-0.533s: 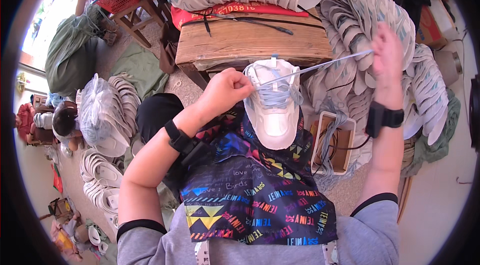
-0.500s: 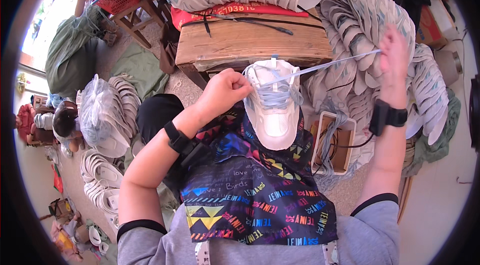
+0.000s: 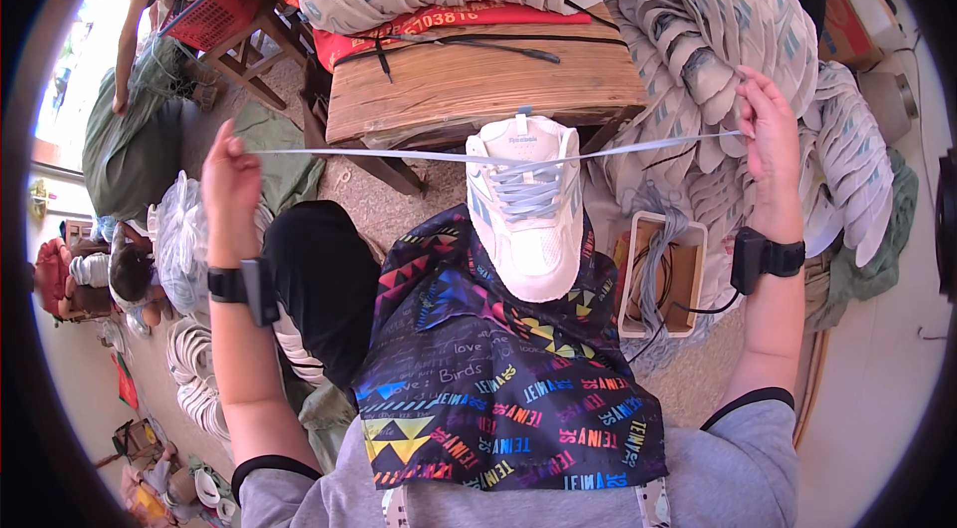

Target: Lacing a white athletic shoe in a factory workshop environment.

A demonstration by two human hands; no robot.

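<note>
At centre, the white shoe looks of matt mesh and smooth leather, its lace flat woven cloth. Above it, the table is rough bare wood; the patterned apron below is slightly glossy fabric.

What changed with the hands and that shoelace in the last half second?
The left hand swung out to the person's left, away from the white sneaker, drawing its end of the pale shoelace out taut. The right hand stayed out to the right, gripping the other end. The sneaker stayed on the patterned cloth over the lap, in front of the wooden bench.
</note>
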